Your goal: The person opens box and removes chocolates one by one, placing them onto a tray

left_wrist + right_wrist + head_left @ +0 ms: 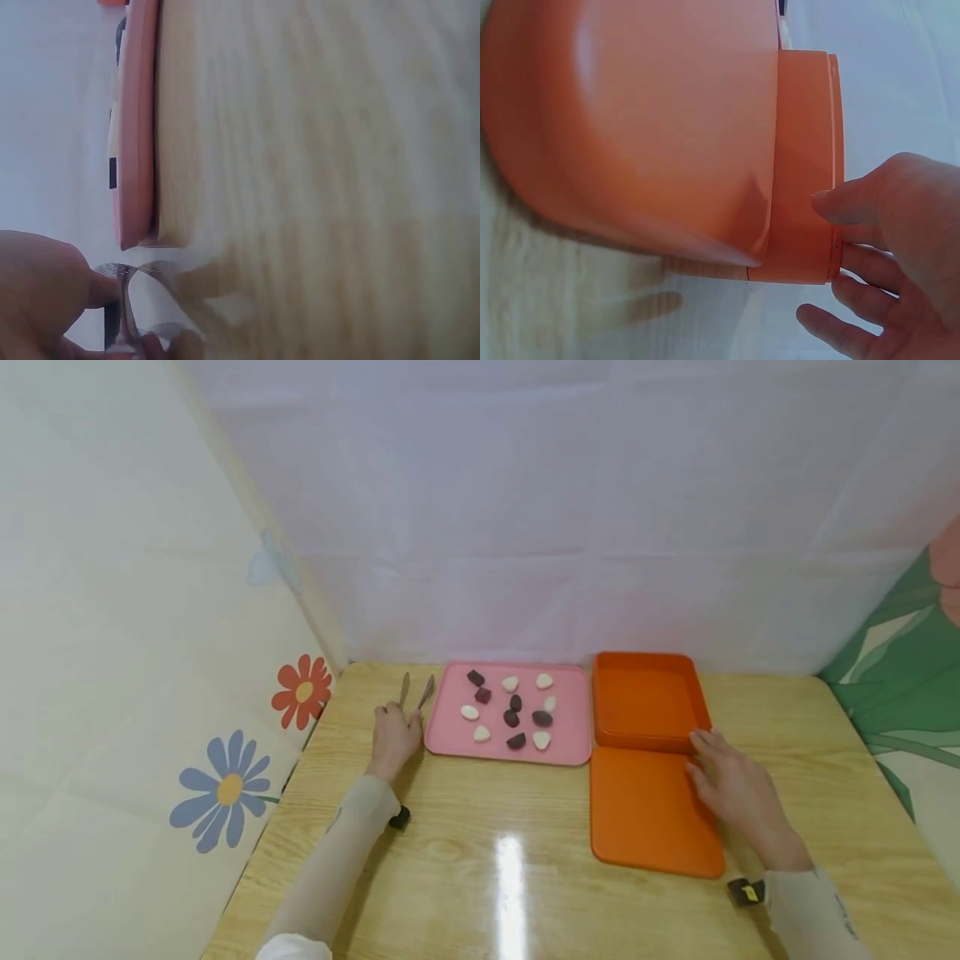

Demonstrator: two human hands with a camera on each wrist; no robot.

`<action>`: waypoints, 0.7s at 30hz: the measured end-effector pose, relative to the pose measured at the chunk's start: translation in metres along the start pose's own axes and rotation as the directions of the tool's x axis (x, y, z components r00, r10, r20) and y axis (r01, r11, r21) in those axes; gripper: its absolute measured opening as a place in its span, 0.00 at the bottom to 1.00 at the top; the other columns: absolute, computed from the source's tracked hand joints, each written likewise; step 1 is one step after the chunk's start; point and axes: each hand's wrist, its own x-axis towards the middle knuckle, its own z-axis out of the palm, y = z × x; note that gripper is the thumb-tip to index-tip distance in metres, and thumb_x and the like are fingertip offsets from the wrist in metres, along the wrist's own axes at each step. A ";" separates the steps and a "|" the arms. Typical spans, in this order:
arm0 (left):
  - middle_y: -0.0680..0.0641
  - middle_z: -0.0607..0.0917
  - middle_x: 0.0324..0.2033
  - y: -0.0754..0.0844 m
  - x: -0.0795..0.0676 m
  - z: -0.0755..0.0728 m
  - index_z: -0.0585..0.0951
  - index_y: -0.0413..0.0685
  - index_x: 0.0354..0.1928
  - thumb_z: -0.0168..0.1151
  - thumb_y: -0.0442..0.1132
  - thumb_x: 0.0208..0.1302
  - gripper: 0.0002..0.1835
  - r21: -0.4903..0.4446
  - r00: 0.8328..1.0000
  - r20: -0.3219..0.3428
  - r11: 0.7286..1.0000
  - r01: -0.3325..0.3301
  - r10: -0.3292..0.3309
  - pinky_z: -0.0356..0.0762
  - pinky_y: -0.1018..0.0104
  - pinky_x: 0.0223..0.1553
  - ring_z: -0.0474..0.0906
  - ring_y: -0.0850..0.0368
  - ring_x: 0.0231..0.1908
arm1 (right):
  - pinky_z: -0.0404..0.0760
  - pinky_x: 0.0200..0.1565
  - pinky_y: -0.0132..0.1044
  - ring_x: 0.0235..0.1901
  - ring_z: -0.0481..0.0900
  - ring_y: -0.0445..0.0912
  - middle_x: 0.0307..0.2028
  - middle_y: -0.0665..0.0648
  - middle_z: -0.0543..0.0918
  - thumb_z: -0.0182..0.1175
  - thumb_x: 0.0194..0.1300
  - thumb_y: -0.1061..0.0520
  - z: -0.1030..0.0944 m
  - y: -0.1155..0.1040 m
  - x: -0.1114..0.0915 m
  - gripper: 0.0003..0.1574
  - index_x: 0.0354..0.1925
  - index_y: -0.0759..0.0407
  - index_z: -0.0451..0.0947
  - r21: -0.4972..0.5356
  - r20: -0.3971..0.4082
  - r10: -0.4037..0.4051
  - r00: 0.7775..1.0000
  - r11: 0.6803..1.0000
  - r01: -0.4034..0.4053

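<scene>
On the left, my left hand (395,739) holds a pair of metal tongs (426,692), whose two arms point away from me, spread apart. The left wrist view shows the thumb and fingers on either side of the shiny tongs (127,307). My right hand (738,789) is at the near right corner of an open orange box (648,693). Its thumb (840,201) presses the box's outer wall (802,172), with fingers at the rim behind it. A flat orange lid (652,810) lies in front of the box, beneath the right hand's edge.
Between the tongs and the box lies a pink tray (442,727) bearing several dark and white chocolate-like pieces (542,718). A pale cloth wall (480,527) rises behind the wooden table (450,843). Flower-printed panels flank both sides.
</scene>
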 end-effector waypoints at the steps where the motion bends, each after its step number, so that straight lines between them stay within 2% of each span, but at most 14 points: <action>1: 0.22 0.73 0.52 0.001 0.001 -0.001 0.70 0.19 0.60 0.56 0.45 0.81 0.28 0.018 1.000 0.013 1.000 0.009 -0.009 0.82 0.37 0.49 0.79 0.30 0.44 | 0.81 0.51 0.72 0.64 0.76 0.76 0.65 0.76 0.79 0.71 0.66 0.62 0.000 0.000 0.000 0.33 0.65 0.76 0.77 0.000 -0.001 -0.001 1.000 1.000 0.001; 5: 0.25 0.75 0.53 0.005 0.004 -0.002 0.71 0.24 0.58 0.53 0.50 0.82 0.28 0.098 0.995 0.063 0.993 0.065 -0.071 0.83 0.37 0.47 0.81 0.31 0.46 | 0.82 0.50 0.71 0.63 0.77 0.76 0.63 0.77 0.80 0.72 0.66 0.62 0.001 0.001 0.001 0.32 0.64 0.76 0.78 0.000 -0.010 -0.014 1.000 1.000 0.014; 9: 0.27 0.77 0.53 0.003 0.006 0.002 0.73 0.28 0.57 0.52 0.54 0.81 0.29 0.168 0.992 0.057 0.980 0.105 -0.116 0.83 0.33 0.47 0.81 0.28 0.51 | 0.81 0.51 0.71 0.61 0.78 0.76 0.62 0.77 0.81 0.73 0.65 0.63 0.003 0.001 0.001 0.31 0.63 0.76 0.79 0.006 -0.019 -0.025 1.000 1.000 0.025; 14: 0.27 0.78 0.54 0.001 0.008 0.004 0.73 0.28 0.57 0.53 0.55 0.81 0.30 0.204 0.992 0.037 0.973 0.110 -0.120 0.82 0.32 0.48 0.80 0.27 0.54 | 0.83 0.49 0.70 0.60 0.79 0.76 0.62 0.77 0.81 0.73 0.64 0.63 0.005 0.001 0.002 0.31 0.62 0.76 0.80 -0.005 -0.035 -0.042 0.998 0.999 0.042; 21: 0.26 0.77 0.53 0.004 0.008 0.002 0.73 0.26 0.57 0.53 0.55 0.81 0.31 0.223 0.992 0.053 0.970 0.098 -0.113 0.83 0.34 0.47 0.81 0.27 0.52 | 0.84 0.41 0.69 0.57 0.82 0.76 0.59 0.78 0.82 0.73 0.63 0.63 0.001 0.004 0.006 0.30 0.61 0.75 0.81 -0.017 -0.047 -0.070 0.996 0.997 0.069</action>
